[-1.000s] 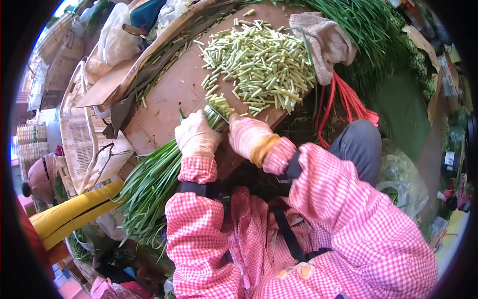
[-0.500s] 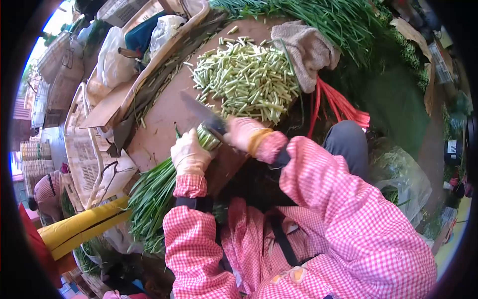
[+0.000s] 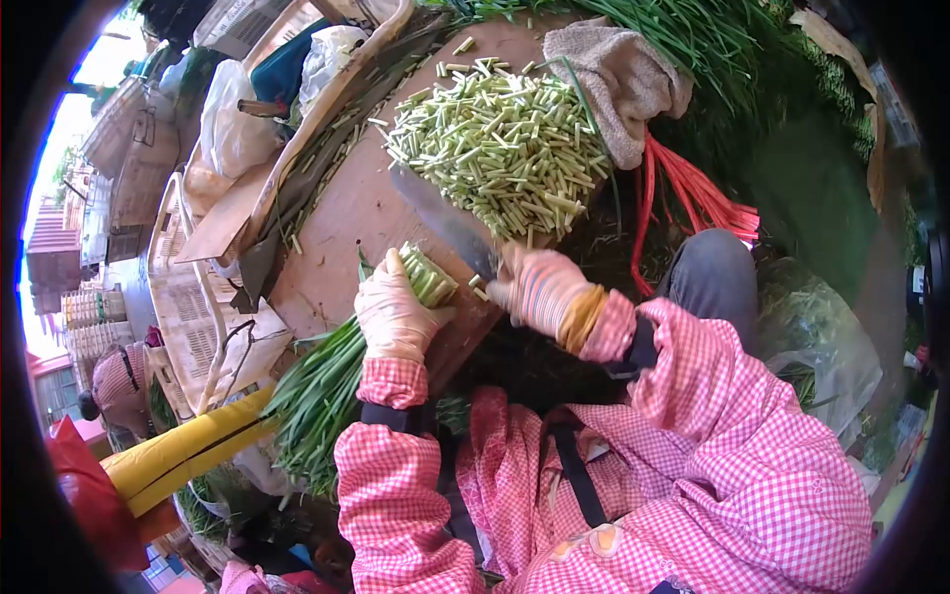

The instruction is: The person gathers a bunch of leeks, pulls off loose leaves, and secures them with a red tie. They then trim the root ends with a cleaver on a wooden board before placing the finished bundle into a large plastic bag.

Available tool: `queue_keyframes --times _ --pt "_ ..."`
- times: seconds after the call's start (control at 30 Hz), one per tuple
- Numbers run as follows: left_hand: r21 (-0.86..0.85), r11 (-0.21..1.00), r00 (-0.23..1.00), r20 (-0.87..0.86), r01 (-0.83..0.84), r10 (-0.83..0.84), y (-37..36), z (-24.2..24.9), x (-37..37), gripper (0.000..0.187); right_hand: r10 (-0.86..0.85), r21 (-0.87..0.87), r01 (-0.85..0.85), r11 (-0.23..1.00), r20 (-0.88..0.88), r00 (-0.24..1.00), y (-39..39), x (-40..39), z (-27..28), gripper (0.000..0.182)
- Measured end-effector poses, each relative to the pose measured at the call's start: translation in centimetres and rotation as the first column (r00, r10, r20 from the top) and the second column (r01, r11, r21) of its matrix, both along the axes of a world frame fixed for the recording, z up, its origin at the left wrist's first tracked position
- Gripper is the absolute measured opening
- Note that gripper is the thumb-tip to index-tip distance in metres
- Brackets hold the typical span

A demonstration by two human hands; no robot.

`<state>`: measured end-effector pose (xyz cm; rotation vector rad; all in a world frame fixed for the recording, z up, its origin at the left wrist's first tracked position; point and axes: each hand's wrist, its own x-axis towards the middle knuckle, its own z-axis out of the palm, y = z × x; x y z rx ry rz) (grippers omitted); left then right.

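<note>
My gloved left hand [image 3: 396,307] is wrapped round a bundle of long green chives [image 3: 322,391]. The pale cut ends of the bundle face up and right over the brown board [image 3: 341,243], and the leaves hang toward the lower left. In my gloved right hand [image 3: 544,287] is a wide-bladed knife [image 3: 440,220], its handle mostly hidden by the fingers. The blade points up and left, just apart from the cut ends. Beyond it lies a large heap of short, pale green stem pieces [image 3: 495,144]; a few loose bits sit near my right hand.
A grey-beige towel [image 3: 618,84] lies at the board's far right, with red strips [image 3: 683,203] below it. More long greens [image 3: 683,40] are piled at the back right. A yellow-wrapped pole [image 3: 193,445] and plastic crates [image 3: 203,332] stand at left. Another person [image 3: 124,386] is at far left.
The knife and my right hand have moved right, away from the bundle's cut ends. My left hand still grips the chives. The whole view has shifted slightly.
</note>
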<state>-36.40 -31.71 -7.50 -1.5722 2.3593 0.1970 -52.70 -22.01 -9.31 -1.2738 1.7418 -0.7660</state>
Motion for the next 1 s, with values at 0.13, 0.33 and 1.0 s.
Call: queue_keyframes --times 0.13,0.33,1.0 --pt "-0.149 0.983 0.982 -0.141 0.105 -0.127 1.0 -1.4 1.4 0.111 0.032 0.206 -0.043 0.978 0.059 0.998 0.2 1.2 0.0 0.032" --pt "0.004 0.998 0.985 -0.161 -0.065 0.065 0.1 0.7 -0.2 0.095 0.003 -0.017 -0.005 1.000 -0.087 0.996 -0.3 2.4 -1.0 0.026" --pt "0.131 0.991 0.909 -0.415 0.011 0.045 -0.6 0.7 12.5 0.122 0.207 -0.122 -0.201 0.972 0.040 0.977 -0.4 3.1 0.6 0.036"
